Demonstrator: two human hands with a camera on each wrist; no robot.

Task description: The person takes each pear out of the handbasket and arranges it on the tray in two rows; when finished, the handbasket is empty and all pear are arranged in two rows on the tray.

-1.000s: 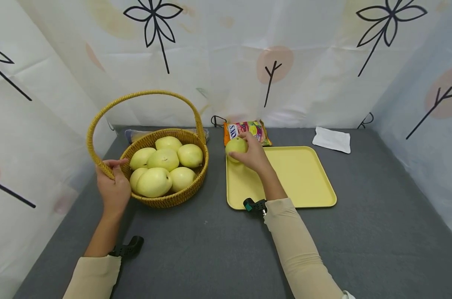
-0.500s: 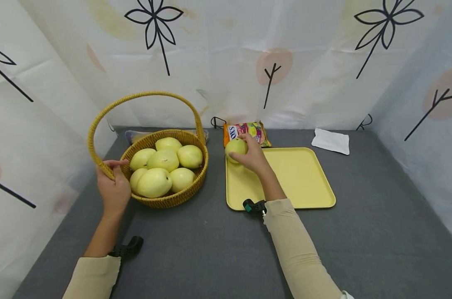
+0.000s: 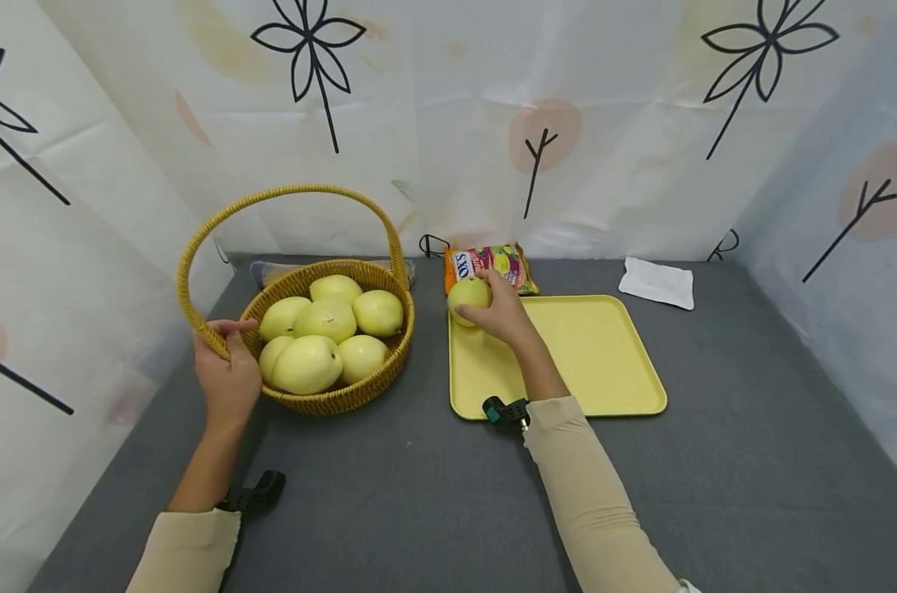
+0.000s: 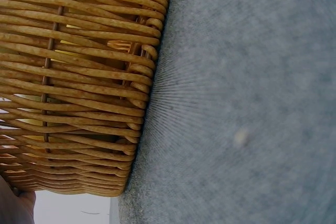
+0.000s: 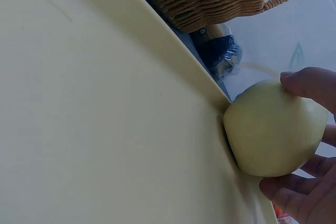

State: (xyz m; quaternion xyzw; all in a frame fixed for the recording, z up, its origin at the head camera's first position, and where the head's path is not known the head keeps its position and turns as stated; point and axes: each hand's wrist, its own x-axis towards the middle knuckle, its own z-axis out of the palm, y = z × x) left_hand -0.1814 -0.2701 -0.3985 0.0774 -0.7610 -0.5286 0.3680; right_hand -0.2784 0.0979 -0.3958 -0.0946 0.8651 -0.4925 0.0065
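Observation:
A round wicker basket (image 3: 333, 405) with a tall arched handle holds several pale yellow-green pears (image 3: 324, 319). My left hand (image 3: 228, 377) grips its left side, where the handle meets the rim. In the left wrist view, the woven wall (image 4: 79, 77) fills the left half, with only a bit of the hand at the lower left corner. My right hand (image 3: 502, 310) holds one pear (image 3: 469, 298) at the far left corner of a yellow tray (image 3: 596, 354). The right wrist view shows thumb and fingers around this pear (image 5: 275, 129), which sits against the tray's raised edge.
Behind the tray lies a colourful snack packet (image 3: 492, 262), partly hidden by my right hand. A folded white cloth (image 3: 657, 282) rests at the back right. Behind the basket is a plastic-wrapped item (image 5: 215, 48). Patterned white curtains enclose the grey table (image 3: 411, 511).
The head view has tilted slightly, so everything sits a little lower. Both hands keep their hold, and neither the basket nor the held pear has visibly moved.

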